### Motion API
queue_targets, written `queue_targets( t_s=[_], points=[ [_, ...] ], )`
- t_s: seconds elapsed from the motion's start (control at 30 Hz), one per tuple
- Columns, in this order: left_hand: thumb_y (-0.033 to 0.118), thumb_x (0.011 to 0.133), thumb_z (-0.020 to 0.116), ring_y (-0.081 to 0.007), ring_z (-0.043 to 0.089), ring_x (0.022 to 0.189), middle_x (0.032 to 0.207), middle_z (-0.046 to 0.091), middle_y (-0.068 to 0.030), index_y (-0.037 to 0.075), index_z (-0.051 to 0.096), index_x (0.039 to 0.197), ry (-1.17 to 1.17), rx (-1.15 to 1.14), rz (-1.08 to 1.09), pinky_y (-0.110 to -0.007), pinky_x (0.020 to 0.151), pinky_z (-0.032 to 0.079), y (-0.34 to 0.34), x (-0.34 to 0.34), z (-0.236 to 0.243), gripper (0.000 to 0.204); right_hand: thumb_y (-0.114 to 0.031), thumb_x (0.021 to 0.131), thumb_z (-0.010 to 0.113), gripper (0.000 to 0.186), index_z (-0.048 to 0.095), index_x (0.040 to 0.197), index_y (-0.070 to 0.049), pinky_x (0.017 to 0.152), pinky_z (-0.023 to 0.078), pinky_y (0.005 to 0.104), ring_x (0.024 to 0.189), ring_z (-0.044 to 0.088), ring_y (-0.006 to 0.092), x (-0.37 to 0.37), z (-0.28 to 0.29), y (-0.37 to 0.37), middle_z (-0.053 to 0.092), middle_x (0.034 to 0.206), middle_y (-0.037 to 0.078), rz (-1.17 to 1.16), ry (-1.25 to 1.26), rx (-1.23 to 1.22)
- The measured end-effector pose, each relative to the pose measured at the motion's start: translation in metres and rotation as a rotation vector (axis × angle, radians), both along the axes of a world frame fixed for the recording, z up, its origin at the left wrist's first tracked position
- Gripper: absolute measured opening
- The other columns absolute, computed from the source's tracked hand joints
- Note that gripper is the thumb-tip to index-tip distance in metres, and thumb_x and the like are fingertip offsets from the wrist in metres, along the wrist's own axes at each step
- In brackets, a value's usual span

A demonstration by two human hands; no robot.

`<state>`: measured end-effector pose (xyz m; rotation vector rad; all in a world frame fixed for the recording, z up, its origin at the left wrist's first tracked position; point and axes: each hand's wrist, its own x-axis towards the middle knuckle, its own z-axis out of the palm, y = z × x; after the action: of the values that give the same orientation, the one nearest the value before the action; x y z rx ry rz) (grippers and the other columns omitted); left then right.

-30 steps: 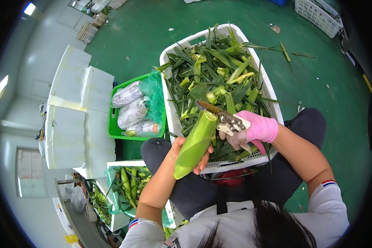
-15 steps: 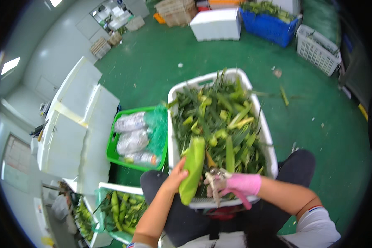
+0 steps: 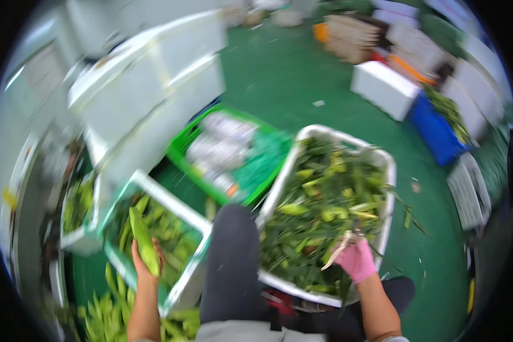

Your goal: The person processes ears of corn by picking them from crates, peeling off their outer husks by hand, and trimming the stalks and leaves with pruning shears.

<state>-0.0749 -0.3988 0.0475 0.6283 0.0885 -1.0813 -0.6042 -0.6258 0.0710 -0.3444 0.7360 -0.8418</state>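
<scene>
My bare left hand [image 3: 147, 263] is wrapped round a green ear of corn in its husk [image 3: 143, 239]. It is over the edge of a white foam box [image 3: 179, 205] lined with green plastic, with green ears and leaves inside. In a pink glove, my right hand [image 3: 354, 259] grips a pair of pruning shears [image 3: 356, 229] with pale handles; its blades are blurred. The shears are just above a white basket [image 3: 390, 171] heaped with cut husks and leaves [image 3: 319, 222].
A green crate [image 3: 182, 145] with bagged goods lies beyond my knee. Stacked white foam boxes [image 3: 137, 85] rise at the left. More green ears [image 3: 105, 313] lie at lower left. A blue crate [image 3: 433, 128] and a white basket [image 3: 467, 191] stand at the right.
The view has turned left. My left hand has carried the ear of corn from the white basket to the foam box at left. My right hand stays at the basket with the shears.
</scene>
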Motion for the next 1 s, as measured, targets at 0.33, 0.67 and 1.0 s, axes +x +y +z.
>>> queue_targets(
  t_s=[0.33,0.67,1.0],
  points=[
    [0.036,0.094,0.048,-0.0309,0.060,0.095,0.115,0.059,-0.0160,0.006,0.048,0.126,0.019,0.859,1.746,-0.044,0.080,0.050,0.404,0.105,-0.080,0.044,-0.044,0.090,0.055,0.053,0.050,0.126,-0.005,0.093,0.043,0.0370,0.104,0.054,0.0239,0.012,-0.043,-0.004,0.056,0.112,0.009,0.166,0.302,-0.041],
    [0.021,0.081,0.057,-0.0341,0.065,0.095,0.100,0.067,-0.0226,0.000,0.070,0.094,-1.511,1.630,-0.280,-0.043,0.084,0.051,0.005,0.243,-0.149,0.028,-0.044,0.092,0.053,0.054,0.049,0.131,-0.006,0.100,0.039,0.0386,0.114,0.050,0.0254,0.020,-0.020,0.011,0.053,0.125,0.009,0.219,0.445,-0.016],
    [0.033,0.068,0.082,-0.0350,0.047,0.116,0.121,0.050,-0.0169,0.008,0.049,0.123,-1.518,1.745,-0.042,-0.043,0.097,0.043,-0.050,0.268,-0.167,0.068,-0.044,0.091,0.055,0.054,0.048,0.130,-0.006,0.095,0.042,0.0378,0.111,0.052,0.0255,0.015,-0.023,0.046,0.055,0.118,0.010,0.105,0.616,0.035]
  ],
)
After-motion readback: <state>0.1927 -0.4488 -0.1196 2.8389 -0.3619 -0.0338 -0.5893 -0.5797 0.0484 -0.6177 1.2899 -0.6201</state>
